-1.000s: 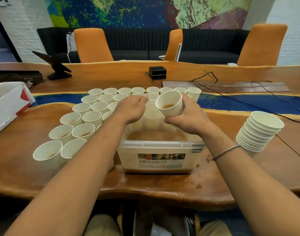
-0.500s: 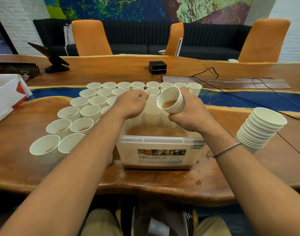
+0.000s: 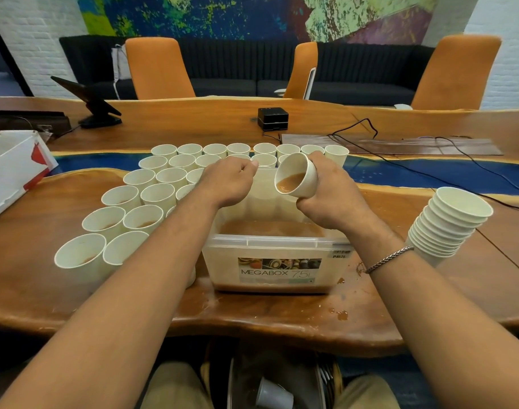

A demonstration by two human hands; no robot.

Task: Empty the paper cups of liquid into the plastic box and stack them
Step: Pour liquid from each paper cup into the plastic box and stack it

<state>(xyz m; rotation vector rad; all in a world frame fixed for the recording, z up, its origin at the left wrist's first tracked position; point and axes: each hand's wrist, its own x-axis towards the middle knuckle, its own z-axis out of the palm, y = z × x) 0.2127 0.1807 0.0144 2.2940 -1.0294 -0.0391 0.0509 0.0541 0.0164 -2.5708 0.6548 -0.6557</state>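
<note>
a paper cup is gripped round its wall by the right hand and held tilted leftward above the plastic box, with brown liquid pooled at its lower lip. the left hand is held over the box's far left corner, fingers curled under; whether anything is grasped cannot be told. 1 stack of empty cups is seen right of the box.
</note>
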